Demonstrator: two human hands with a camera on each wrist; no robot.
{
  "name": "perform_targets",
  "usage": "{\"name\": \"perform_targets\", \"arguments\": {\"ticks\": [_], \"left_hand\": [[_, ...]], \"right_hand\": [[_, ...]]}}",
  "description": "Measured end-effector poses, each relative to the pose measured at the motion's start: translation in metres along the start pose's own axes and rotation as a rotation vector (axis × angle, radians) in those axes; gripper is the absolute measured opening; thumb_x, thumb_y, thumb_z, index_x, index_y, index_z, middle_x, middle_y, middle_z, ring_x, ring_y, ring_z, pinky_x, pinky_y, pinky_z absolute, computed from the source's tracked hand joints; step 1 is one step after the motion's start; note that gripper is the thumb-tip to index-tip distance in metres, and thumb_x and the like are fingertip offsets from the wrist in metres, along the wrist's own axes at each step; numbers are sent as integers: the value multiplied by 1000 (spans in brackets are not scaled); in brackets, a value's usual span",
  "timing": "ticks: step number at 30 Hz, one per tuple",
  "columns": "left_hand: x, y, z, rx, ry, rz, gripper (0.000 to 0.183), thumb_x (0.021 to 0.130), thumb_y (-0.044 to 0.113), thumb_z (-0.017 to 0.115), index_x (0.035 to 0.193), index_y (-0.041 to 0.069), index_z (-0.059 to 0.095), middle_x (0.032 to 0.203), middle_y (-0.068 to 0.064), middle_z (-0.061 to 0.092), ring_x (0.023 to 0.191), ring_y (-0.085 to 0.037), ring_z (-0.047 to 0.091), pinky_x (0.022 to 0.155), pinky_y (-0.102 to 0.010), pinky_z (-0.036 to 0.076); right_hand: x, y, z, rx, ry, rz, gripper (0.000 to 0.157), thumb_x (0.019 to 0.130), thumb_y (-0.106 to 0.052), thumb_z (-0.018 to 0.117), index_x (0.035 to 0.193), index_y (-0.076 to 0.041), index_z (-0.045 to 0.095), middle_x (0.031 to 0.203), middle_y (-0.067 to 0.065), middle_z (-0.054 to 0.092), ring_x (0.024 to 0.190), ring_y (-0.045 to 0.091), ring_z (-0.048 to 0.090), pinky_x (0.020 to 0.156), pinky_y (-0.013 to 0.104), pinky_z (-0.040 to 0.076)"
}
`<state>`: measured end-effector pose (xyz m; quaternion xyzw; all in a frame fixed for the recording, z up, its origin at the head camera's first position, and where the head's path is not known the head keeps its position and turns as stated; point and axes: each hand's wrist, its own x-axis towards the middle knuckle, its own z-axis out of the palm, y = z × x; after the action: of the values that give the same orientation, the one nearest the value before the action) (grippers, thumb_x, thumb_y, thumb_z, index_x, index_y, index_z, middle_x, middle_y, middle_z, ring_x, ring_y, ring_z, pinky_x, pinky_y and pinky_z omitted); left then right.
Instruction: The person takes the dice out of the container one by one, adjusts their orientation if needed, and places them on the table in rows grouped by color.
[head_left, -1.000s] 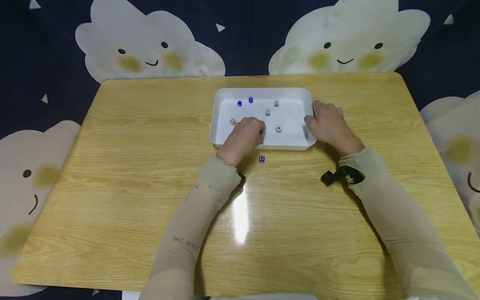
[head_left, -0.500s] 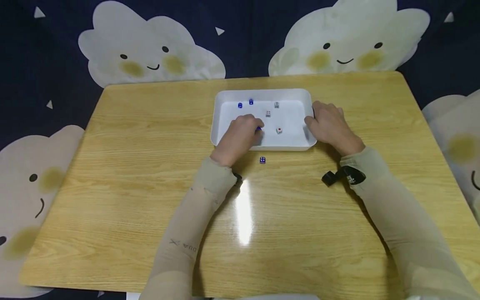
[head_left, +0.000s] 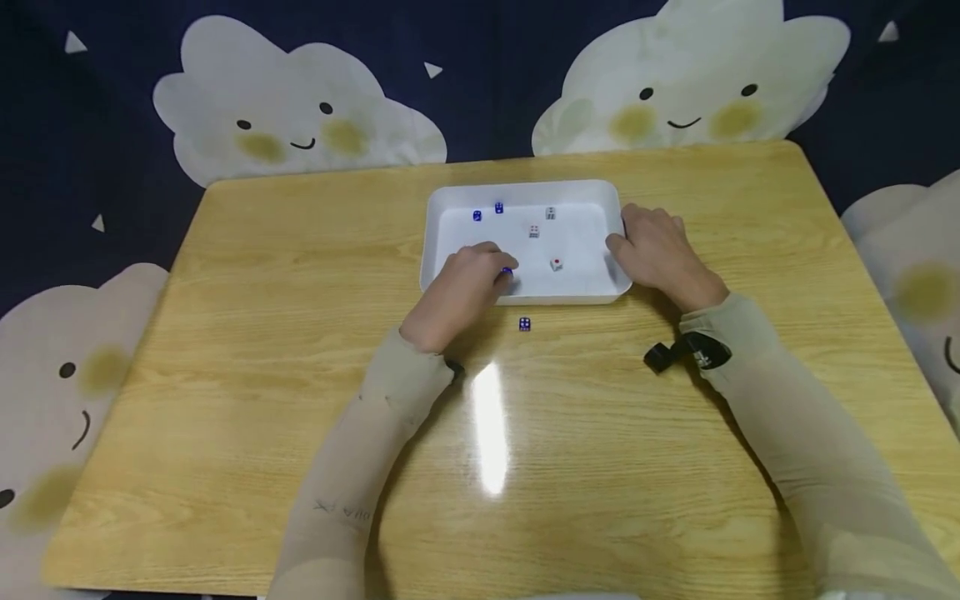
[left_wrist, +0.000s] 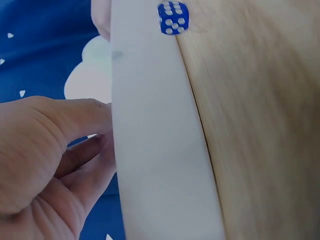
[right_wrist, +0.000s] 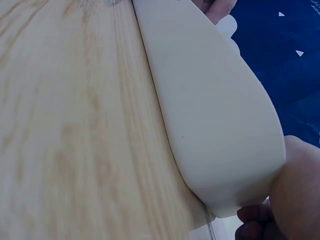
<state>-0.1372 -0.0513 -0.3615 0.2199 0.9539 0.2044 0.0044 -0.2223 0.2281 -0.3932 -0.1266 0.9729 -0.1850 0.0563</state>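
Left hand [head_left: 461,287] pinches blue die [head_left: 507,271] over near side of white tray [head_left: 588,237]; right hand [head_left: 660,257] grips tray's right end. Die should be light, stiff, slick; take opposite faces.

Long beige sleeves [head_left: 795,442] (dark marks [head_left: 342,509] on the left), black right wristband [head_left: 708,351].

Seemingly a staged indoor setup: cloud-patterned cloth [head_left: 487,100] borders a wooden table [head_left: 225,400].
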Motion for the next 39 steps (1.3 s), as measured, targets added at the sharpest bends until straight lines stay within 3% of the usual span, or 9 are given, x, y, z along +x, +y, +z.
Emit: {"name": "perform_targets", "arguments": {"ticks": [11,16,20,23,30,39], "left_hand": [[-4,4,-6,-4,-12,86,19,102,7,62,113,4,77,110,-10,76,103,-22,71,96,-40,56],[-9,5,-10,-8,-52,91,23,103,5,59,117,4,76,115,-10,76,108,-22,72,106,-42,55],[-13,5,-12,-13,-77,69,25,103,4,57,120,4,75,119,-10,75,114,-23,71,118,-56,44],[-15,5,-14,-16,-77,66,26,103,3,57,121,3,75,120,-10,75,117,-23,71,120,-64,37],[-17,8,-18,10,-72,108,23,102,2,59,116,3,77,115,-10,76,110,-22,72,118,-61,41],[-22,9,-26,16,-122,107,20,100,0,60,107,6,78,104,-8,75,100,-19,70,121,-60,39]], "right_hand": [[0,-1,-1,4,-5,0,38,102,-29,37,111,4,54,102,23,58,96,42,50,87,53,35],[1,-1,1,5,-12,5,39,103,-29,38,113,4,54,103,23,58,97,42,50,87,52,34],[2,-2,3,10,-14,5,39,102,-29,38,112,4,55,102,23,58,97,42,50,86,51,34],[2,-3,3,9,-11,3,39,102,-28,38,112,5,55,102,24,59,97,43,51,86,53,34],[0,-2,1,7,-14,1,39,102,-28,37,113,5,54,104,25,59,100,44,51,88,55,35],[1,-2,-1,10,-23,1,39,102,-29,38,112,5,54,103,25,59,99,44,50,87,54,34]]}}
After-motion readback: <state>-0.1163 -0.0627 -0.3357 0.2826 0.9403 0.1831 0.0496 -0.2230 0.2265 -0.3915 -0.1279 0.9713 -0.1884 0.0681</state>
